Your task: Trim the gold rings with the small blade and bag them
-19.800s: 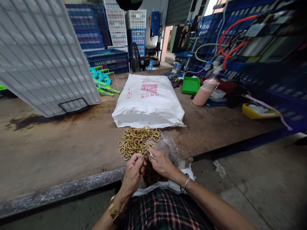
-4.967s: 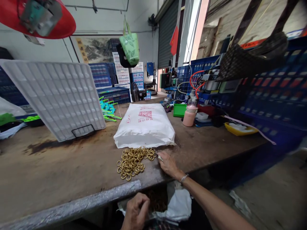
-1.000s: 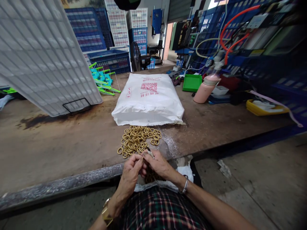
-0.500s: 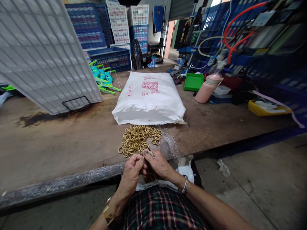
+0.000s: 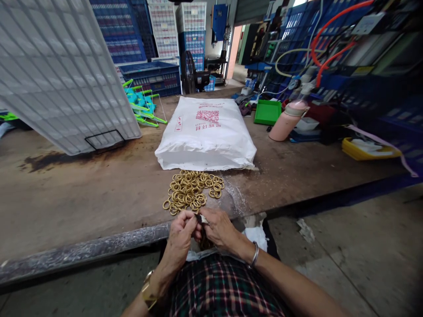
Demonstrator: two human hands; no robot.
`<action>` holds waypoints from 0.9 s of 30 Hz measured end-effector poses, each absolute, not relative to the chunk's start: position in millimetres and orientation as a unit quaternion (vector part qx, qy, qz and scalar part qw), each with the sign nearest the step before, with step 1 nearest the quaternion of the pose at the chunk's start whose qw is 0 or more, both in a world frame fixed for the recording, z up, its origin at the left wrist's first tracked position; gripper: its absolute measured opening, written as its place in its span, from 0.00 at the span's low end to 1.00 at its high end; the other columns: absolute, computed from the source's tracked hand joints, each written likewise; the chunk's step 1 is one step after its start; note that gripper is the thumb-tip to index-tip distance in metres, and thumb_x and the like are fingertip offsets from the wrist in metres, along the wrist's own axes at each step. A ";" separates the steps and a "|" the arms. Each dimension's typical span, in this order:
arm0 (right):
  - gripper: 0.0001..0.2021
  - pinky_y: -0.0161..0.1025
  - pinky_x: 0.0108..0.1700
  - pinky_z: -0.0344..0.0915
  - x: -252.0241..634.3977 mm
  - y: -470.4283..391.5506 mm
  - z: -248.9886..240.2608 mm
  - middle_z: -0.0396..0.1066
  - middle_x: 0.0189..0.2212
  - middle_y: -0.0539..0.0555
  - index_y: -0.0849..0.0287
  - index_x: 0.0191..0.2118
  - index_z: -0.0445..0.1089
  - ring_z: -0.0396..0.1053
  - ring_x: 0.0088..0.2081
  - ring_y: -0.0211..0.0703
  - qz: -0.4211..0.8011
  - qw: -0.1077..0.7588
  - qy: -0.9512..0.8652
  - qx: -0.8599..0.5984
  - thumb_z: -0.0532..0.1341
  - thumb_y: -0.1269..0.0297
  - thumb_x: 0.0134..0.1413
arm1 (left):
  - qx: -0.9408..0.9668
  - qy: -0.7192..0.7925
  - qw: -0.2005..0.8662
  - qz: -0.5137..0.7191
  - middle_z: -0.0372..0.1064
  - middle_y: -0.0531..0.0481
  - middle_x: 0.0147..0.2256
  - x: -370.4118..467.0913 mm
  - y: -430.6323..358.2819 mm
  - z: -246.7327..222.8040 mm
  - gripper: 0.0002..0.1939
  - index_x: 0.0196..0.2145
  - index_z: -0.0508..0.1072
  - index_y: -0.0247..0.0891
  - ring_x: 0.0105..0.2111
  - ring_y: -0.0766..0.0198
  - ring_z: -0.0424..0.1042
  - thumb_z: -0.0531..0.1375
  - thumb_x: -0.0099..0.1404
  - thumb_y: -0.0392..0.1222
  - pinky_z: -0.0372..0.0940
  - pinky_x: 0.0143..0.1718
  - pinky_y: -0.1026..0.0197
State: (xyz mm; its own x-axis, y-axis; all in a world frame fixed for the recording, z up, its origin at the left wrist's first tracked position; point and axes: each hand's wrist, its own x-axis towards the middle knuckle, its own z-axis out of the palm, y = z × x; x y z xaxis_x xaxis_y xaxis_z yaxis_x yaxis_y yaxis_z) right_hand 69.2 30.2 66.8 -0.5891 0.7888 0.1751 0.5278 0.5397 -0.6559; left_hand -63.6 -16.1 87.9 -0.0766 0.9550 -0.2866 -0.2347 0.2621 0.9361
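My left hand (image 5: 181,234) is closed in a pinch at the table's front edge, its fingertips meeting those of my right hand. What it pinches is too small to name. My right hand (image 5: 218,229) is closed around a small tool (image 5: 202,219) with a pale part and a dark tip. Beneath both hands, brownish rings (image 5: 206,240) lie over my lap, partly hidden. Just beyond my fingers a pile of brass-coloured rings (image 5: 188,189) is spread on the table (image 5: 115,193). Behind the pile lies a white sack (image 5: 208,136) with red print.
A white crate (image 5: 72,83) leans at the left, beside green and turquoise plastic pieces (image 5: 143,105). On the right stand a green tray (image 5: 267,112), a pink bottle (image 5: 287,123) and a yellow tray (image 5: 370,150). A black fan (image 5: 189,72) and stacked crates are farther back.
The small tool in my right hand has tilted down toward my left fingertips; before, it pointed up and away. My right fingers have shifted slightly with it. The ring pile looks the same.
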 end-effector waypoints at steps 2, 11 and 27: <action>0.10 0.33 0.29 0.50 68.3 31.0 65.6 0.65 0.26 0.50 0.59 0.30 0.63 0.58 0.26 0.37 0.259 0.228 -0.850 -0.398 0.50 0.78 0.41 | 0.342 0.536 0.586 0.503 0.65 0.56 0.21 -63.4 -16.6 88.9 0.13 0.28 0.64 0.36 0.18 0.73 0.62 0.58 0.58 0.49 0.59 0.21 0.68; 0.08 0.34 0.28 0.48 66.4 31.2 70.8 0.68 0.26 0.52 0.60 0.32 0.64 0.61 0.26 0.37 0.243 0.160 -0.858 -0.424 0.51 0.75 0.46 | 0.352 0.566 0.550 0.504 0.64 0.57 0.19 -60.1 -15.9 96.7 0.16 0.26 0.63 0.36 0.17 0.71 0.63 0.60 0.53 0.53 0.60 0.20 0.66; 0.10 0.33 0.35 0.55 63.7 69.1 69.9 0.72 0.36 0.56 0.59 0.44 0.62 0.68 0.36 0.41 0.196 0.180 -0.811 -0.521 0.52 0.69 0.55 | 0.185 0.442 0.696 0.535 0.70 0.48 0.30 -61.9 -23.7 95.0 0.14 0.26 0.65 0.35 0.26 0.66 0.70 0.65 0.51 0.46 0.63 0.22 0.66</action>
State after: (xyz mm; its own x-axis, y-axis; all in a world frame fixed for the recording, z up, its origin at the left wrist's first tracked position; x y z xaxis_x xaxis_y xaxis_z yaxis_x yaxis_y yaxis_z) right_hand 63.7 69.1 69.9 -0.3919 0.9158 0.0876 0.7748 0.3798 -0.5054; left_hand -61.9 -23.7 95.0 0.0377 0.9076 -0.4181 -0.5813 0.3602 0.7296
